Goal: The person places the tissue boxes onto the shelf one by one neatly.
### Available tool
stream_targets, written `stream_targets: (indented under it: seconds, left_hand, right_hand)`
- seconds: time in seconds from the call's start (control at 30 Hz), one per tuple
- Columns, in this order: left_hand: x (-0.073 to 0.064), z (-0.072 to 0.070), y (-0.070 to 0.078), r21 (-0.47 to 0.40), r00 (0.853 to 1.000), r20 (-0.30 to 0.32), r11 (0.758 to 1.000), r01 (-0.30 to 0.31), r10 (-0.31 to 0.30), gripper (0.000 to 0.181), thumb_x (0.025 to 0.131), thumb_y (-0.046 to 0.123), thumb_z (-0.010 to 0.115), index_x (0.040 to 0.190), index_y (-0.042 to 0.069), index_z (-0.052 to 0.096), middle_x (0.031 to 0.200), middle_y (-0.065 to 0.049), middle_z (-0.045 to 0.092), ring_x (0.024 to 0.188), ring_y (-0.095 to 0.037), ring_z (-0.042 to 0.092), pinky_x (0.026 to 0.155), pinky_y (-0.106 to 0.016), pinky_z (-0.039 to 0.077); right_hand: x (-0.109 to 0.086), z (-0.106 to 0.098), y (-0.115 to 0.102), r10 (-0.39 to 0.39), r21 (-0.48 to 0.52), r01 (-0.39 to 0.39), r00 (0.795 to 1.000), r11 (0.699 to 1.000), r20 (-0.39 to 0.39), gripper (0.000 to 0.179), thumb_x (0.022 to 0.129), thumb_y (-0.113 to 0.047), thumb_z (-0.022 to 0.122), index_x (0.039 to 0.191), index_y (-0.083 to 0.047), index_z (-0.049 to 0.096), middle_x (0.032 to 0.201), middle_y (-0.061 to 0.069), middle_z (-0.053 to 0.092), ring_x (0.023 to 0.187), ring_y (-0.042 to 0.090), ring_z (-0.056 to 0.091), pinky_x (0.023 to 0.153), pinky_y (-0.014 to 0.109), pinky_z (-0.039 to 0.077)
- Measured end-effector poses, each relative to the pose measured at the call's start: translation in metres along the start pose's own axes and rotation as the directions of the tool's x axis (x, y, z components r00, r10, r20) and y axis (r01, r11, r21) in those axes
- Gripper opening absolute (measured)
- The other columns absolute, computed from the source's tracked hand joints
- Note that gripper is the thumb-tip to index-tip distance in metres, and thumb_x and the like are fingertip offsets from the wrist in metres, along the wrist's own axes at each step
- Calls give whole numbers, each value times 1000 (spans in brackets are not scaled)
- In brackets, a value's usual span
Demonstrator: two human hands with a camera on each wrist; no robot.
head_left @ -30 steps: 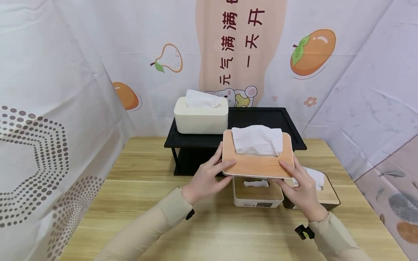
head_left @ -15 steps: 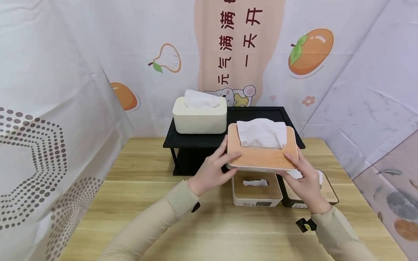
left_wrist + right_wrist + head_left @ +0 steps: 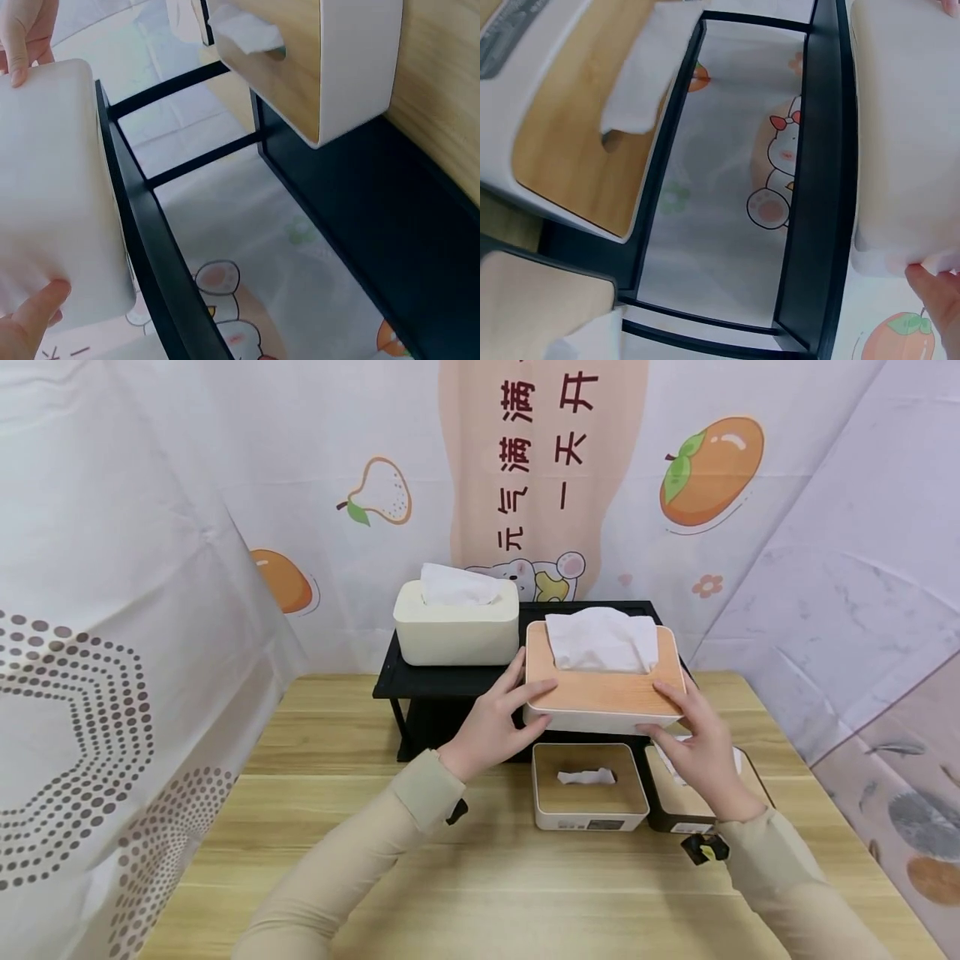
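Both hands hold a white tissue box (image 3: 600, 702) with a wood-look top and a white tissue sticking out. My left hand (image 3: 491, 722) grips its left end and my right hand (image 3: 701, 752) its right end, thumbs low on the front side. In the left wrist view the box's pale side (image 3: 52, 187) lies close along the top tier of a black two-tier rack (image 3: 142, 210). The right wrist view has the right fingertips (image 3: 922, 277) pressing the box's end. Whether the box touches the rack cannot be told. Beneath the box, part of the rack is hidden.
A cream tissue box (image 3: 457, 643) stands on the left of the rack's top tier. In front of the rack, on the wooden table (image 3: 322, 760), sit a white wood-topped tissue box (image 3: 592, 822) and a dark one (image 3: 686, 810), partly behind my right hand.
Both hands have carried the tissue box up, slightly right and away over the rack's right half. Its top has tipped back, showing more front side. The boxes on the table have come into fuller view.
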State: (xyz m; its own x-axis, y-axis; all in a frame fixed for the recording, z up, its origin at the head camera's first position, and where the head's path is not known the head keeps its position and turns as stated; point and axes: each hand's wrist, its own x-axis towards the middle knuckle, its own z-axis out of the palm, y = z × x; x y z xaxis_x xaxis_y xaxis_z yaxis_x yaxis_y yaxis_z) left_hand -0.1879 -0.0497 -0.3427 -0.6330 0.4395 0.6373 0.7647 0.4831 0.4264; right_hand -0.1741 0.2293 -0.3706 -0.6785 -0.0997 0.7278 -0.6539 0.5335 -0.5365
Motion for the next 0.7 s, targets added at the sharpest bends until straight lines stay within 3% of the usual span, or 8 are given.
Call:
stream_targets:
  seconds: [0.2,0.53,0.6,0.7]
  left_hand:
    - [10,-2,-4,21,1000,0,1000,22,-22,41,85,12,70,124,8,62,148,-33,27,128,-36,47,98,-37,46]
    - [26,2,-9,67,997,-13,995,79,-78,40,88,15,66,128,8,60,149,-28,30,130,-34,46,101,-37,44]
    - [30,2,-10,63,996,-11,994,92,-91,41,88,15,66,128,9,59,148,-28,30,129,-34,46,101,-37,44]
    - [34,2,-11,57,993,-2,991,120,-120,42,89,15,66,129,10,58,149,-27,30,129,-34,47,100,-37,44]
  right_hand:
    - [15,-3,2,50,-2,-49,997,999,59,64,65,20,74,125,6,56,147,27,35,120,-14,36,84,-1,38]
    - [37,-5,6,76,1,-77,993,997,85,61,68,16,75,125,5,56,128,33,50,100,-16,44,77,-1,41]
    - [41,-5,7,88,-21,-87,991,996,99,61,69,14,76,126,4,56,126,32,51,99,-8,49,75,-2,40]
    - [46,-7,8,113,-48,-108,984,993,136,60,73,10,75,128,3,54,124,30,52,98,16,57,74,-3,39]
